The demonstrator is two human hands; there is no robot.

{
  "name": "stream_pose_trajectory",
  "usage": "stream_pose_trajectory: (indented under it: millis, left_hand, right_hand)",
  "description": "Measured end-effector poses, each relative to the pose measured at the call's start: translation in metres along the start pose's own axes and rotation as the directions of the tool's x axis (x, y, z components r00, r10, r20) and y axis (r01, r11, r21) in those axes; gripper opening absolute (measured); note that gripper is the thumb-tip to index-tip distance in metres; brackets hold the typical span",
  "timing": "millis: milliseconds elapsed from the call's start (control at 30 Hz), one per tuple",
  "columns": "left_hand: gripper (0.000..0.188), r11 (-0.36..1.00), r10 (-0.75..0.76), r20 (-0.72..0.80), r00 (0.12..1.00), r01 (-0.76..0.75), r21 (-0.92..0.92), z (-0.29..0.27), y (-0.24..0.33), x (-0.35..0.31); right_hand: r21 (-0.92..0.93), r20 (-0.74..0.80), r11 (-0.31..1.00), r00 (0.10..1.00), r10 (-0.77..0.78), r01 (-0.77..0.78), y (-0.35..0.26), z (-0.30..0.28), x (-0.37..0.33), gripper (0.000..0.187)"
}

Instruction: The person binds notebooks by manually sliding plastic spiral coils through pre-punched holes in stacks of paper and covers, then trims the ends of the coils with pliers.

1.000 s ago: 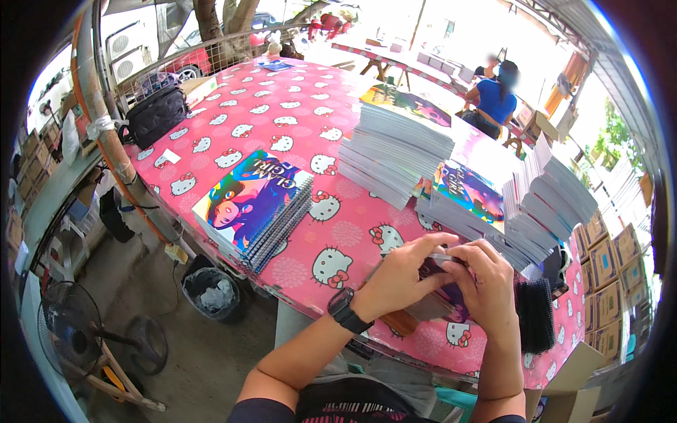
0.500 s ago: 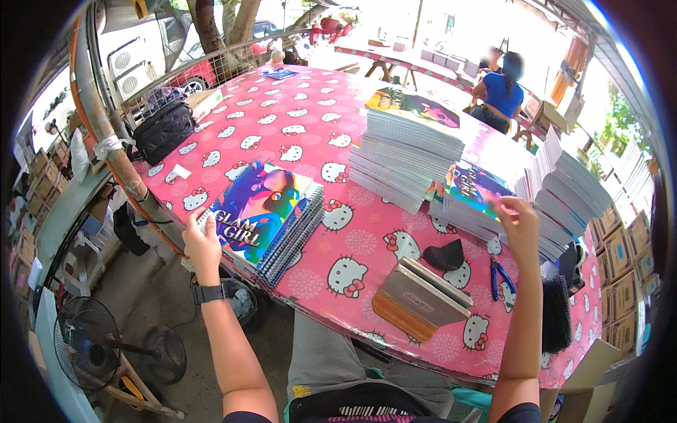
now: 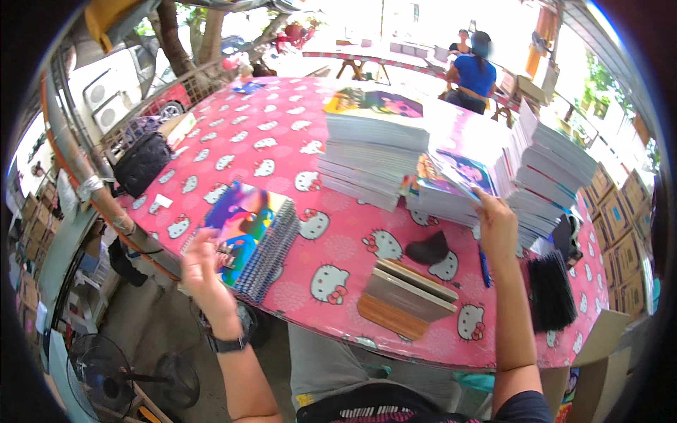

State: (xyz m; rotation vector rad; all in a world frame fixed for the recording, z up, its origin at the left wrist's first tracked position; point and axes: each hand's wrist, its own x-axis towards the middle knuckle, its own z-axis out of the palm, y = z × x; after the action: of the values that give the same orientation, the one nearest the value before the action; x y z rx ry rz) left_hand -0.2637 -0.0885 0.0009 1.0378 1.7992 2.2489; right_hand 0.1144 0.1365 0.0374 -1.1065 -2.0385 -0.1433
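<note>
My right hand pinches the near edge of an unbound notebook, tilted up off the low stack of colourful-covered books. My left hand, a little blurred, is beside the pile of spiral notebooks at the left, its fingers apart and nothing in them. Bright figures cover the top notebook, and dark coils run down the pile's right side. Near my right forearm lie blue-handled pliers, partly hidden, and a bundle of black binding coils. A wood-and-grey block rests near the table's front edge.
A tall stack of unbound books stands mid-table, another leaning stack at the right. A dark curved object lies behind the block. A black bag sits far left, beside a pole. A person in blue is beyond.
My right hand has moved onto the low stack and raised an unbound notebook's near edge. My left hand has come off the spiral notebooks' corner, toward me. The view has shifted.
</note>
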Motion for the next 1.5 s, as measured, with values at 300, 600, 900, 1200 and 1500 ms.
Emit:
stream_pose_trajectory:
  millis: [300,600,900,1200,1500]
  left_hand:
    - [0.030,0.586,-0.323,0.803,0.500,0.772,-0.245,0.105,0.033,-0.065]
    - [0.025,0.892,0.201,0.844,0.497,0.263,-0.367,0.134,0.053,-0.037]
    - [0.023,0.868,0.162,0.839,0.520,0.329,-0.372,0.137,0.041,-0.037]
    - [0.026,0.943,0.109,0.756,0.645,0.174,-0.285,0.152,0.037,-0.037]
    - [0.024,0.951,0.189,0.786,0.588,0.091,-0.297,0.142,0.041,-0.031]
  right_hand:
    - [0.329,0.348,0.899,0.848,-0.400,0.290,-0.087,-0.064,-0.081,0.059]
    - [0.671,0.136,0.704,0.972,0.192,-0.233,-0.029,-0.058,-0.125,0.018]
    - [0.591,0.035,0.806,0.999,-0.002,-0.019,-0.042,-0.071,-0.125,0.017]
    - [0.486,0.013,0.863,0.988,0.153,-0.140,-0.042,-0.053,-0.124,0.021]
    - [0.542,0.110,0.832,0.992,0.068,-0.117,-0.035,-0.057,-0.133,0.023]
